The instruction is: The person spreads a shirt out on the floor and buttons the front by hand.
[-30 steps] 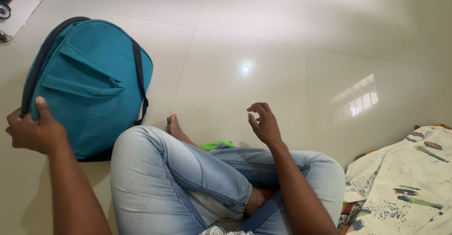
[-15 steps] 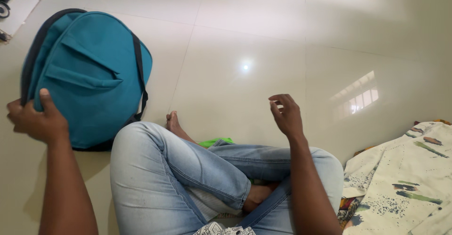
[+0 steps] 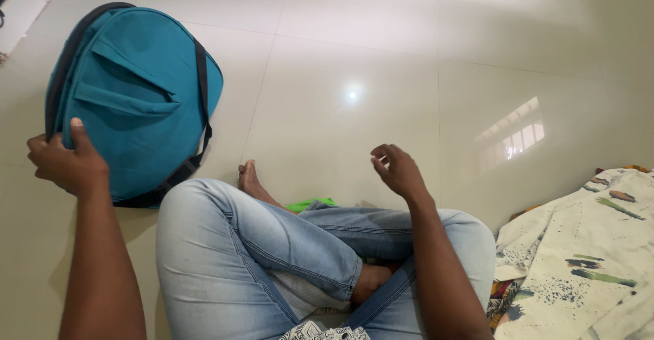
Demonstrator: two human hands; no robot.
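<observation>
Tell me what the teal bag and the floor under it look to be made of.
The rounded teal backpack, gripped at its edge by the left hand, looks like matte woven fabric, probably nylon or polyester: soft creases, stitched pocket flap, dark webbing strap. The pale cream floor looks like glossy glazed tile: thin grout lines and sharp mirrored light.

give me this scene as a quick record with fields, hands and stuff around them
left hand: grips the lower edge of the teal backpack, thumb on its front
right hand: raised above the knee, fingers loosely curled, holds nothing
posture: seated cross-legged in light jeans, bare foot on the floor
floor: glossy pale tiles
right side: patterned white cloth
behind knee: bit of green cloth
</observation>
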